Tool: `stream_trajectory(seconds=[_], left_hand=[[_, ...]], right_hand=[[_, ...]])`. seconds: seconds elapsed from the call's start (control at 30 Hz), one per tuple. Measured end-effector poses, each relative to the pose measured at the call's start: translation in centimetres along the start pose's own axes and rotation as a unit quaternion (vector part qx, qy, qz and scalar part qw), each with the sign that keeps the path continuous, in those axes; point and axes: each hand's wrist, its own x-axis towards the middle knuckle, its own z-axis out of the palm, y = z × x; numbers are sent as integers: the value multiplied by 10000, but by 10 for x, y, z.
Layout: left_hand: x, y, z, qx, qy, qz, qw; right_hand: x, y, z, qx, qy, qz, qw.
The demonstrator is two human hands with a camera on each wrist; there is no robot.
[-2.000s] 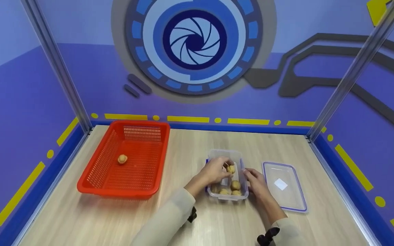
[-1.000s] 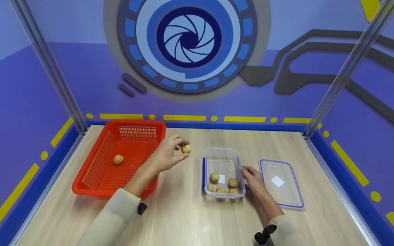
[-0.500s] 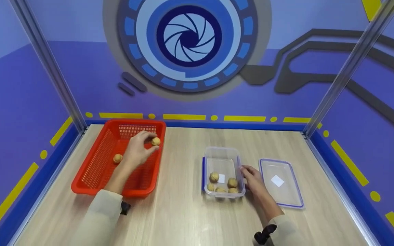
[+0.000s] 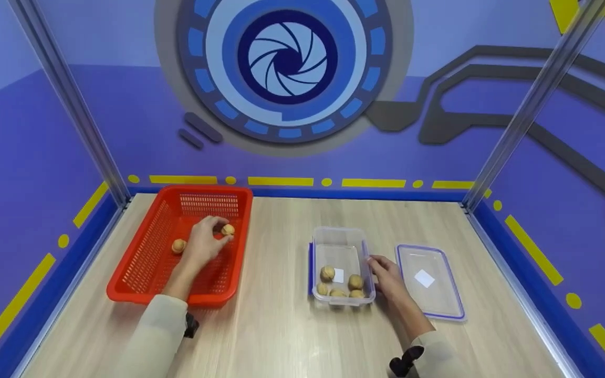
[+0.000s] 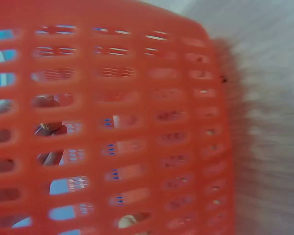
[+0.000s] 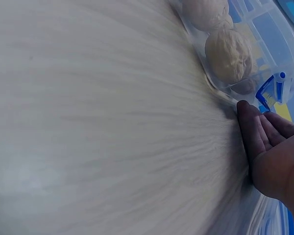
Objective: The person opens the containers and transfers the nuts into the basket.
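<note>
My left hand (image 4: 202,245) is down inside the red plastic basket (image 4: 112,292), pinching a walnut (image 4: 228,229) between thumb and fingertips. Another walnut (image 4: 178,246) lies on the basket floor, just left of that hand. In the left wrist view the slotted basket wall (image 5: 147,107) fills most of the picture and largely hides the hand. My right hand (image 4: 389,278) grips the right side of a clear plastic food container (image 4: 341,234), thumb at its rim. Several walnuts (image 4: 355,282) sit in its near end. The right wrist view has my fingers beside its blue clip (image 6: 272,92).
A clear lid (image 4: 441,299) with a blue-edged seal lies flat on the wooden table (image 4: 281,325), right of the container. Patterned panels (image 4: 302,168) enclose the table at the back and both sides, with metal posts (image 4: 533,105) at the rear corners.
My left hand has carried a walnut from the container leftward into the basket, lowering it slightly lately. The right hand has stayed at the container's side.
</note>
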Motion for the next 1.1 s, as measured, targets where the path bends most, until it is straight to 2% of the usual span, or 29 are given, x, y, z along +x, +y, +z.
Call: stream_trajectory(seconds=[0.43, 0.63, 0.73, 0.83, 0.97, 1.1], left_hand=[[2, -5, 1, 56, -163, -173, 9997], [1, 2, -2, 204, -312, -347, 9987], [1, 11, -2, 246, -280, -325, 9988], [3, 26, -1, 272, -151, -71, 9995], [5, 52, 3, 349, -23, 314, 9989], [3, 80, 10, 428, -37, 654, 9969]], right_hand=[[-1, -1, -3, -65, -60, 2, 10000], [-1, 1, -2, -99, -17, 30, 9999], [0, 2, -1, -42, -10, 44, 10000], [0, 2, -1, 21, -21, 44, 10000], [1, 1, -1, 86, 3, -12, 10000], [1, 1, 0, 72, 36, -51, 10000]])
